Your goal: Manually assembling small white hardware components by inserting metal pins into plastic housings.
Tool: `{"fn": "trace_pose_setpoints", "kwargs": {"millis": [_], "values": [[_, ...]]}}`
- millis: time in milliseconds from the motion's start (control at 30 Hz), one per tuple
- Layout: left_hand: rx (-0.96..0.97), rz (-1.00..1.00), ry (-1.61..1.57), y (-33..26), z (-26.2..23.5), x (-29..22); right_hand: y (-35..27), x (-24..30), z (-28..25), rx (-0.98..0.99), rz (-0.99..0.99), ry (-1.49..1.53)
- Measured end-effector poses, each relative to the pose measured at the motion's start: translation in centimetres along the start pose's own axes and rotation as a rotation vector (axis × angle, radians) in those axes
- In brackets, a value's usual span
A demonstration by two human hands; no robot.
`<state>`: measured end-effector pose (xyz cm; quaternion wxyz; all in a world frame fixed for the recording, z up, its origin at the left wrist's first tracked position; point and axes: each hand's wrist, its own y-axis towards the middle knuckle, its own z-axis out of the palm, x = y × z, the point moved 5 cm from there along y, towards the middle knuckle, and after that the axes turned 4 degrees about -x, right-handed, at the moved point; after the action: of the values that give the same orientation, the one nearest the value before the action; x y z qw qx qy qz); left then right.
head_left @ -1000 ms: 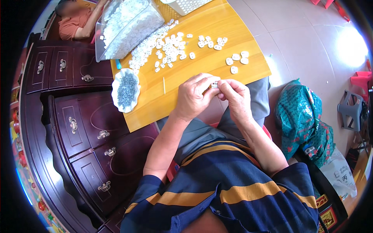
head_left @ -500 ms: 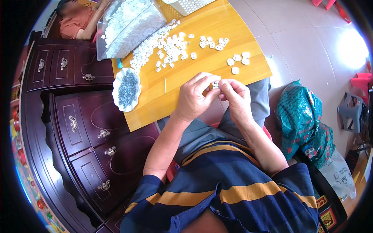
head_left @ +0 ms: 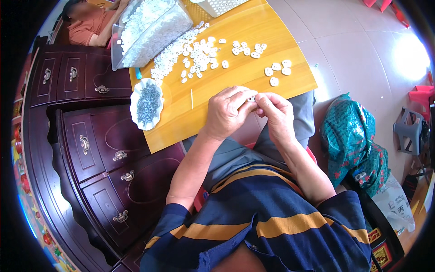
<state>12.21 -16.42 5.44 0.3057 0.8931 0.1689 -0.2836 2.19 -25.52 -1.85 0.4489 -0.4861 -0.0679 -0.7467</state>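
Note:
Above the near edge of the wooden table, both my hands meet at a small white plastic piece with dark holes (head_left: 252, 98). My left hand (head_left: 226, 113) is closed around it, thumb and fingers gripping its left side. From the right, my right hand (head_left: 277, 115) pinches at the same piece with thumb and index finger; the fingertips hide most of it. Just beyond, several finished-looking white oval pieces (head_left: 286, 71) lie apart on the tabletop, with another small cluster (head_left: 247, 51) to their left. A loose spread of white pieces (head_left: 199, 59) lies farther left.
A white scalloped bowl (head_left: 134, 115) holds thin grey metal screws or nails (head_left: 148, 104). Beside it lies a thin pale stick (head_left: 191, 99). A clear bin (head_left: 156, 47) full of white parts and a white basket (head_left: 217, 8) stand at the back. Another person (head_left: 93, 27) sits far left.
The white piece has turned or sunk slightly between my fingers, so less of it shows. My hands have otherwise barely moved.

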Motion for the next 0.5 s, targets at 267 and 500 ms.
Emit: {"fn": "trace_pose_setpoints", "kwargs": {"millis": [267, 500], "values": [[0.024, -0.075, -0.127, -0.1, -0.1, 0.9, -0.1, 0.8, 0.6, 0.046, -0.080, -0.052], [0.009, -0.290, 0.038, -0.3, -1.8, 4.0, -0.1, 3.8, 0.9, -0.063, -0.651, -0.694]]}}
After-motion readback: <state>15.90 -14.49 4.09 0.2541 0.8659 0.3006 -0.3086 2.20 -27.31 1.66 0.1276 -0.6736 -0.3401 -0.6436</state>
